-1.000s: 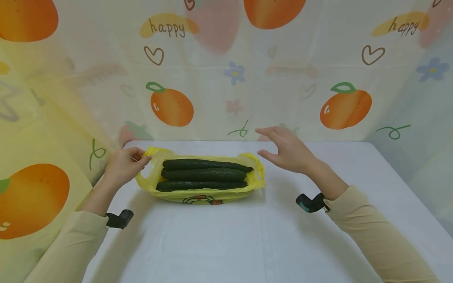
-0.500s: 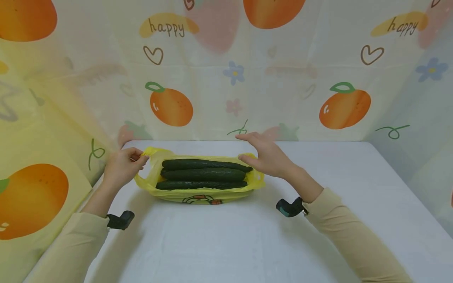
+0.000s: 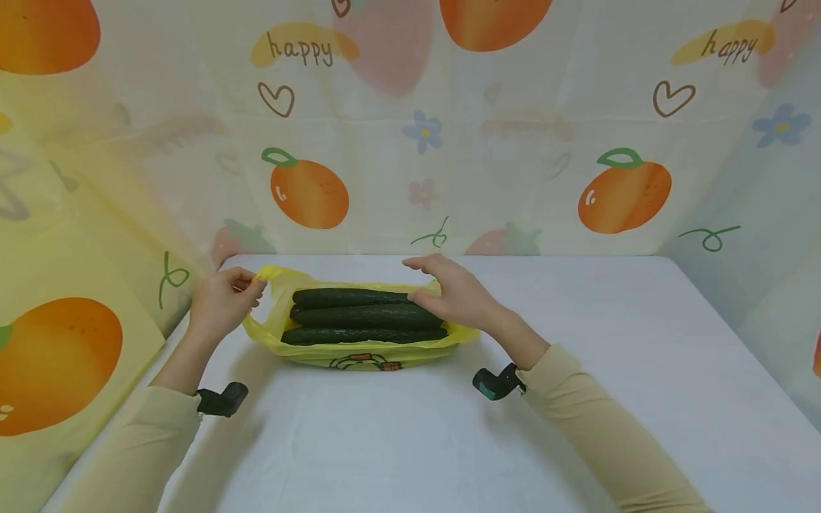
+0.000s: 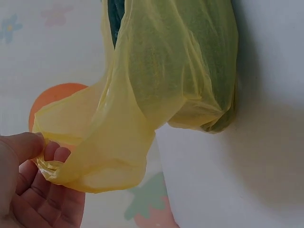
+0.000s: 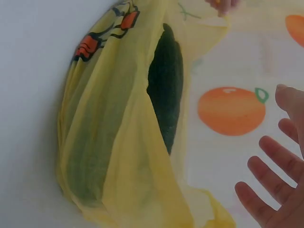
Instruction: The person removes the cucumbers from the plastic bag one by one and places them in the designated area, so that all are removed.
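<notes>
The yellow bag (image 3: 308, 354) sits on the counter (image 3: 385, 442) with its mouth up, three cucumbers (image 3: 372, 315) lying side by side inside it. At the bag's left end, the left hand (image 3: 224, 296) pinches the left handle (image 4: 104, 178) between thumb and fingers, a narrow hold on thin film; a sharp tug could stretch it, tear it or pull it free. Over the bag's right end hangs the right hand (image 3: 455, 292), fingers spread wide and holding nothing. The right handle (image 5: 221, 213) lies loose at that end, so a hurried grasp might catch only the rim, or a cucumber. If the bag were raised by its left end alone, it would probably tip, and the cucumbers could slide towards its right end and spill over the low rim. Their ends might also split the film there.
</notes>
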Demonstrator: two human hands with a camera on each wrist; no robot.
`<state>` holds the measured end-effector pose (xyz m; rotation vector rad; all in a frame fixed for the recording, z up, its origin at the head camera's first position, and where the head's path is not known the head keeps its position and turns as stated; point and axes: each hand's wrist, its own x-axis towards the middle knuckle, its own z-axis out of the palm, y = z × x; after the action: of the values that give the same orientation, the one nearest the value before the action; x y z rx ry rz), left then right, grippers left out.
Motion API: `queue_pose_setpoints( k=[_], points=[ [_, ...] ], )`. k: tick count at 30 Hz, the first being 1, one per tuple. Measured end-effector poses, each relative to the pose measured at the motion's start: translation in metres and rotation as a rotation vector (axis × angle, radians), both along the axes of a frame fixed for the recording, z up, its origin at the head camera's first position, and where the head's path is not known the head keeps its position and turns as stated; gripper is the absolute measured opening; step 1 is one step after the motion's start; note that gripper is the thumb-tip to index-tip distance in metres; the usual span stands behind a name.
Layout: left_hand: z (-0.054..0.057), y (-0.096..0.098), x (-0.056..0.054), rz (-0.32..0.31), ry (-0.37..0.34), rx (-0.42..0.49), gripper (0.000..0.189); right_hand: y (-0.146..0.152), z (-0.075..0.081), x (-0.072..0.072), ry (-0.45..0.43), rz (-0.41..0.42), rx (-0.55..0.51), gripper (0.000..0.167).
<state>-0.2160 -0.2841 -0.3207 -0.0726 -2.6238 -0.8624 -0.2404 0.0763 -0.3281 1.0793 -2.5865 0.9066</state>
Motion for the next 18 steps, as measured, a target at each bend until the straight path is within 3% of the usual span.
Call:
queue_pose_setpoints(
  k=[11, 18],
  points=[
    [-0.004, -0.001, -0.004, 0.021, -0.020, 0.138, 0.023, -0.016, -0.018, -0.004, -0.074, 0.015, 0.049, 0.049],
    [-0.008, -0.003, -0.007, 0.046, -0.030, 0.175, 0.026, -0.027, -0.028, -0.006, -0.107, -0.001, 0.120, 0.050]
  ],
)
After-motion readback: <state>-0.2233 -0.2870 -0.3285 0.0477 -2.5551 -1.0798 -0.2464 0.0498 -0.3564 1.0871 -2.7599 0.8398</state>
